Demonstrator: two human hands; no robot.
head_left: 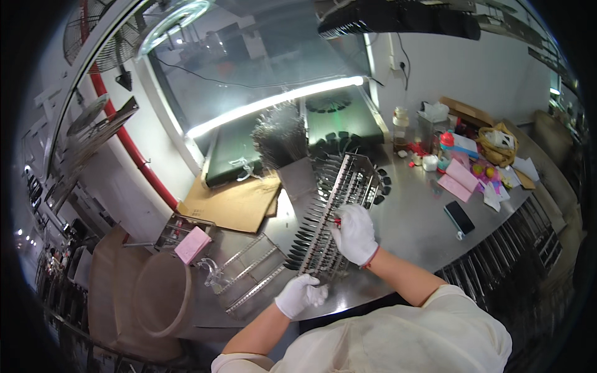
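A long metal rack [339,202] loaded with rows of small dark parts lies tilted on the steel table [410,230]. My left hand [301,294], in a white glove, grips the rack's near end. My right hand [355,233], also gloved, rests on the middle of the rack with its fingers pinched around a small red-tipped tool [337,221]. Loose dark oval parts [301,239] fan out along the rack's left side.
Empty metal strips [252,270] lie left of the rack, beside a pink pad [192,244] and a cardboard sheet [233,202]. A black phone [459,217], pink papers [460,177], bottles and a basket [497,144] crowd the right side. Brown drums [163,293] stand at lower left.
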